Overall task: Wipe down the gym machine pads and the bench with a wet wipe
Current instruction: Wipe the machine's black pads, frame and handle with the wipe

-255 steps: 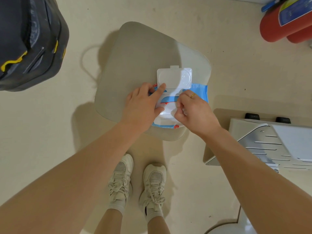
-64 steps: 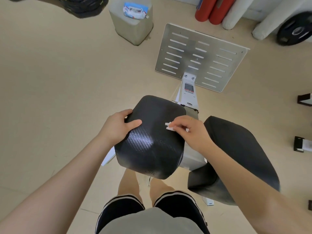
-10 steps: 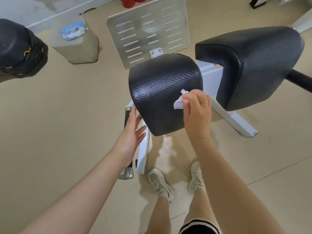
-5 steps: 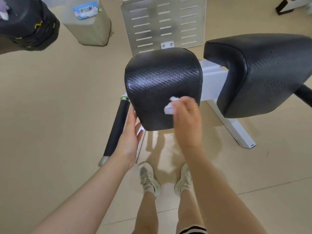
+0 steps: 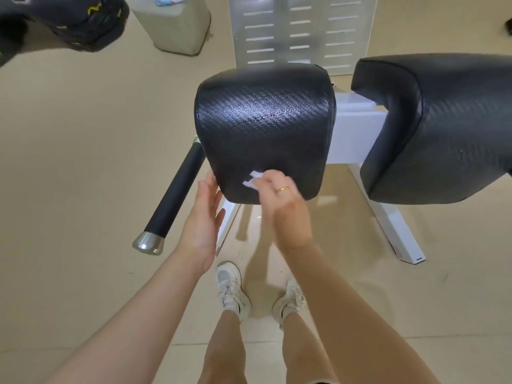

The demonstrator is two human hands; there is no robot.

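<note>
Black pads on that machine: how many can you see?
2. The left pad sits in the middle, where the right hand holds a wet wipe. The right pad runs off the frame's edge; more may lie beyond.

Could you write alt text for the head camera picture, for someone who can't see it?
Seen from above, a person's right hand presses a white wet wipe against the near edge of a black gym pad, while the open left hand rests beside it. A second pad sits to the right.

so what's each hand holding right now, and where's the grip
The right hand pinches a bunched white wet wipe at its near end, against the pad. The left hand holds nothing, fingers straight beside the pad's edge.
</note>
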